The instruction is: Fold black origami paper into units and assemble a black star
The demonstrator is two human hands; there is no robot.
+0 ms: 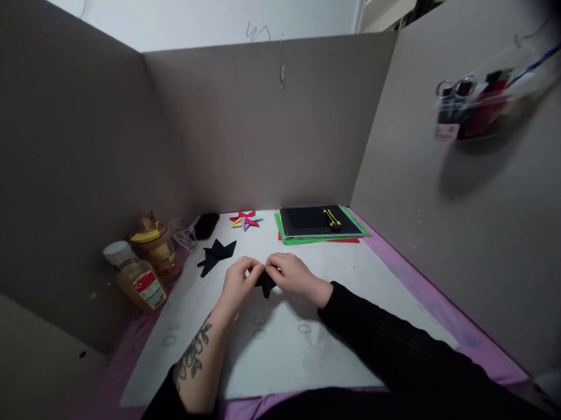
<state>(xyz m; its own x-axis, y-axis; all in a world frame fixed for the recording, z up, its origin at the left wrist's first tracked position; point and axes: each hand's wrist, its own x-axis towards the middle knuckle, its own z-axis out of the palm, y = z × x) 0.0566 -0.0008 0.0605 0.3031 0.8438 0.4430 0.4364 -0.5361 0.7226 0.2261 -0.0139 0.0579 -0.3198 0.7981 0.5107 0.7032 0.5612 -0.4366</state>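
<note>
Both hands meet over the white sheet, pinching a small folded piece of black paper. My left hand grips its upper left side between thumb and fingers. On the other side my right hand pinches the same piece, fingertips almost touching the left ones. Much of the paper is hidden behind the fingers; a pointed part hangs below. Up and to the left lies a larger folded black paper shape with several points, apart from the hands.
Behind lies a multicoloured paper star. A paper stack carries a yellow-and-black compass-like tool. At left stand a glue bottle, a brown container, a clear cup and a dark phone-like object. Grey panels enclose three sides; a pouch hangs right.
</note>
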